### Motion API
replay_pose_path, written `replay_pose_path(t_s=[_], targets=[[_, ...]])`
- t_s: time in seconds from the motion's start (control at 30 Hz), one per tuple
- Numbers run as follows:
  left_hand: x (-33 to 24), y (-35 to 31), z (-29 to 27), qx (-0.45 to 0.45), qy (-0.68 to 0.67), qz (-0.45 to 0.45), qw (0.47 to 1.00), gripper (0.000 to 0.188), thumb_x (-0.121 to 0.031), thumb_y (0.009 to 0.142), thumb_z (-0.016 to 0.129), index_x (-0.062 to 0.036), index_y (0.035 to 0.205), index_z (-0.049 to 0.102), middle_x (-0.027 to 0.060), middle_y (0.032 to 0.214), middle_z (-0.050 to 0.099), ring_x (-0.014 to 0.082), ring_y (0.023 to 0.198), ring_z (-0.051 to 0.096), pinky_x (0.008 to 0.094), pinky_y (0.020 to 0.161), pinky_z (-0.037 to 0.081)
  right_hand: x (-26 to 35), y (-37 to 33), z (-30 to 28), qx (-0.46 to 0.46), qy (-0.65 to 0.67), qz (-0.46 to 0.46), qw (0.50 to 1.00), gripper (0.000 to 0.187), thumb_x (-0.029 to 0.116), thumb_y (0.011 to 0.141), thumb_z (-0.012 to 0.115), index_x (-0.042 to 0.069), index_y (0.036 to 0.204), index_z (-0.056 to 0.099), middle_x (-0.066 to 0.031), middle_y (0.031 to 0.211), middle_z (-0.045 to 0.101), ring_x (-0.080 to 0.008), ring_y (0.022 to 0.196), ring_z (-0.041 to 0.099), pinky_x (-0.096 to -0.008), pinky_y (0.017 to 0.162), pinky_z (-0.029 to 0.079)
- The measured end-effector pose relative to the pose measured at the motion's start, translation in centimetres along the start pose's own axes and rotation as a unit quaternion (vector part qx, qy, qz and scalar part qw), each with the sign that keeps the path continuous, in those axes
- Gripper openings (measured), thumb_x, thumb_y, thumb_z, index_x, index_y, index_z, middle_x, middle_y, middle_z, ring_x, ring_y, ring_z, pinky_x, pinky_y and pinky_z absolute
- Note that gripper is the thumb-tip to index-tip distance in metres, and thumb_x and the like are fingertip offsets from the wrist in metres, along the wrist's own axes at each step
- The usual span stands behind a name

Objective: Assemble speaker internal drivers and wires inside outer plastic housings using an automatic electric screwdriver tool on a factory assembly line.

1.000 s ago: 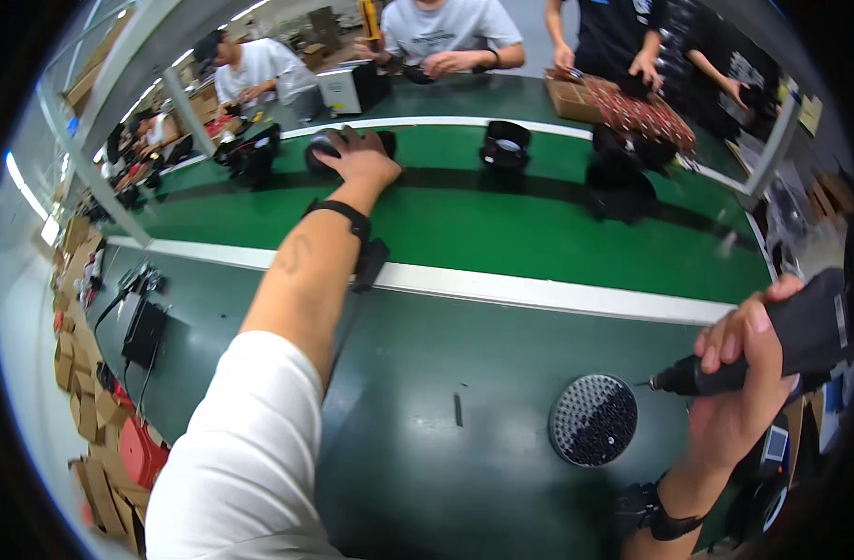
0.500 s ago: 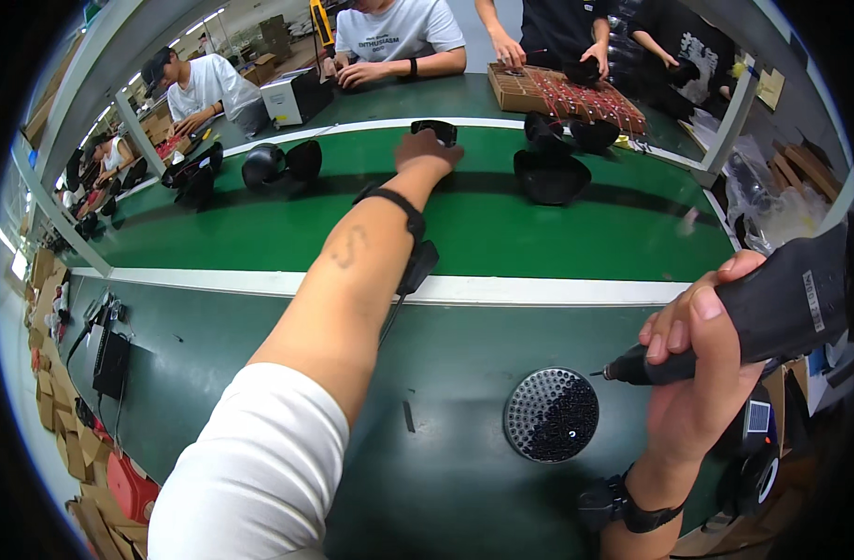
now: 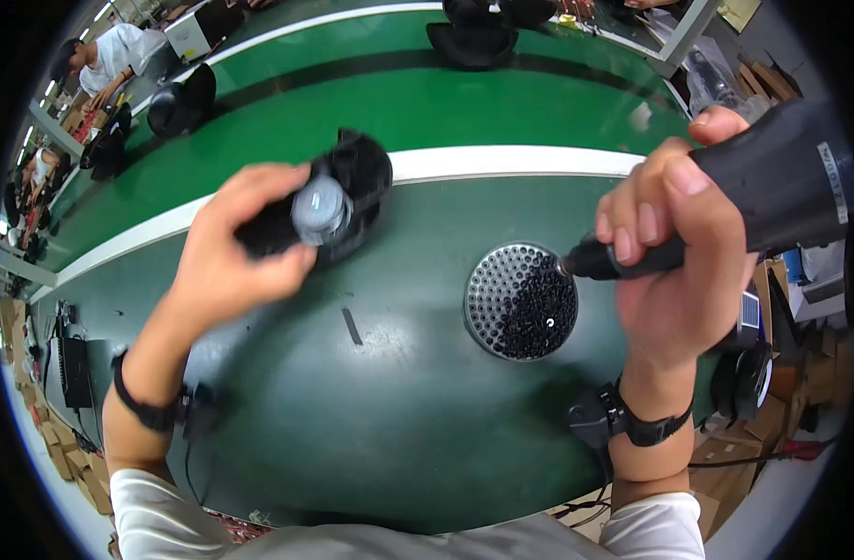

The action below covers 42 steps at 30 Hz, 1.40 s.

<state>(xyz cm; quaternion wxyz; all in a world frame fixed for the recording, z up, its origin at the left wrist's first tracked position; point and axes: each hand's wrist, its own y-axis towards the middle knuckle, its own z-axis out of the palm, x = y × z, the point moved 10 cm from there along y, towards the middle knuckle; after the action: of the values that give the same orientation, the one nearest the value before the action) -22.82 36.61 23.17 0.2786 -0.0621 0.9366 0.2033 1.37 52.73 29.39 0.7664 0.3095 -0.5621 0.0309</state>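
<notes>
Black housing (image 3: 366,187), on the belt (image 3: 287,117) earlier, now held at the white rail (image 3: 520,163).
Left hand (image 3: 235,245) half-curled, clasping it; right hand (image 3: 681,215) wrapped round a driver (image 3: 777,173) bearing a pale printed label (image 3: 831,182).

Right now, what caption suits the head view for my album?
Left hand holds a black shell; right hand points a black driver at a tray of small parts.

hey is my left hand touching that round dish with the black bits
Apart. The head view shows green tabletop plainly between the left hand and the round dish.
</notes>
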Motion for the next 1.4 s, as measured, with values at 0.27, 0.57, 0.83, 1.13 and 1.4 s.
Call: replay_pose_path(t_s=[0.27,0.57,0.83,1.13,1.4], targets=[[-6.5,-9.4,2.0,0.091,-0.048,0.007,0.995,0.068,-0.017,0.057,0.08,0.0014,0.121,0.067,0.0201,0.121,0.06,0.0396,0.116,0.058,0.0551,0.107,0.041,-1.4,-0.6,1.2,0.046,-0.019,-0.04,0.998,0.026,0.01,0.09,0.055,0.004,0.114,0.046,-0.0036,0.066,0.047,-0.013,0.053,0.046,-0.0322,0.057,0.045],[-8.6,-9.7,3.8,0.101,0.096,0.03,0.99,0.063,-0.026,0.062,0.077,0.0002,0.118,0.066,0.0237,0.123,0.059,0.049,0.123,0.05,0.0585,0.106,0.037,-3.4,0.4,-0.5,0.042,-0.036,-0.09,0.994,0.019,0.008,0.09,0.056,0.004,0.107,0.048,-0.0036,0.067,0.047,-0.0151,0.057,0.047,-0.0349,0.06,0.044],[-8.8,-11.5,3.8,0.028,0.102,0.118,0.987,0.045,-0.025,0.069,0.08,-0.0061,0.109,0.071,0.0244,0.129,0.058,0.0482,0.123,0.051,0.0544,0.098,0.044,-4.5,0.5,-0.4,0.025,0.017,-0.066,0.997,0.018,0.007,0.09,0.057,0.004,0.106,0.05,-0.0036,0.067,0.047,-0.0153,0.056,0.047,-0.0349,0.059,0.044],[-9.1,-11.6,4.0,0.045,0.099,0.136,0.985,0.04,-0.024,0.07,0.081,-0.0055,0.105,0.073,0.0186,0.121,0.064,0.0465,0.118,0.052,0.0572,0.102,0.04,-5.0,0.6,-0.6,0.03,0.011,-0.055,0.998,0.017,0.007,0.09,0.056,0.004,0.106,0.05,-0.0035,0.067,0.047,-0.015,0.056,0.046,-0.0342,0.058,0.043],[-8.7,-11.6,3.9,0.04,0.082,0.143,0.986,0.04,-0.028,0.073,0.08,-0.0061,0.107,0.074,0.0132,0.116,0.069,0.043,0.111,0.056,0.0557,0.101,0.044,-4.2,1.1,-0.5,0.084,0.052,-0.062,0.993,0.011,0.011,0.095,0.055,0.002,0.09,0.058,-0.0036,0.071,0.052,-0.0138,0.059,0.051,-0.0299,0.062,0.044]])
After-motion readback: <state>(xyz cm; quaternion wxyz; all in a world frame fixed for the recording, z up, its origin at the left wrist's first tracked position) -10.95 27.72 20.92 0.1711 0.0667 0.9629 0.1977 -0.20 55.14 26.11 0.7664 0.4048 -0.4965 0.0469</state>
